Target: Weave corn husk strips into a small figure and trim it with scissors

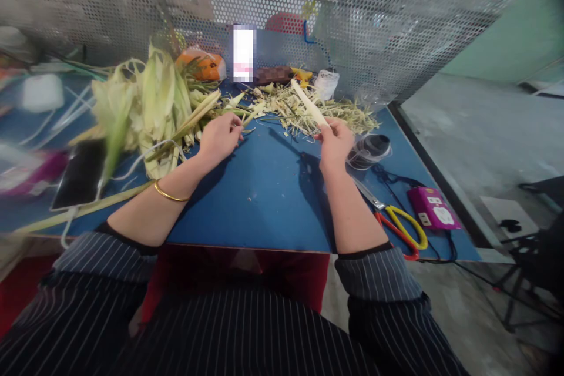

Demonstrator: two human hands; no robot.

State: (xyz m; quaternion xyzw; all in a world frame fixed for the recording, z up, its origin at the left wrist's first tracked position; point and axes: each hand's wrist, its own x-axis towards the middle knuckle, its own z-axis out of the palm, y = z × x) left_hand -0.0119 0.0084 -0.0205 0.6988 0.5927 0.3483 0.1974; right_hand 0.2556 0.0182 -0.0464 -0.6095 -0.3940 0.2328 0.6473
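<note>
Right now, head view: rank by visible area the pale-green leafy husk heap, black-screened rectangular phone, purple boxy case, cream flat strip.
1. Husk heap
2. Phone
3. Purple case
4. Cream strip, partly covered by right hand

on table [255,200]: husks [156,94] left | phone [81,176] before husks | scraps [282,108] right of husks | spool [369,150] before scraps | scissors [396,220] before spool | socket box [434,208] right of scissors | mesh [286,9] behind scraps
</note>
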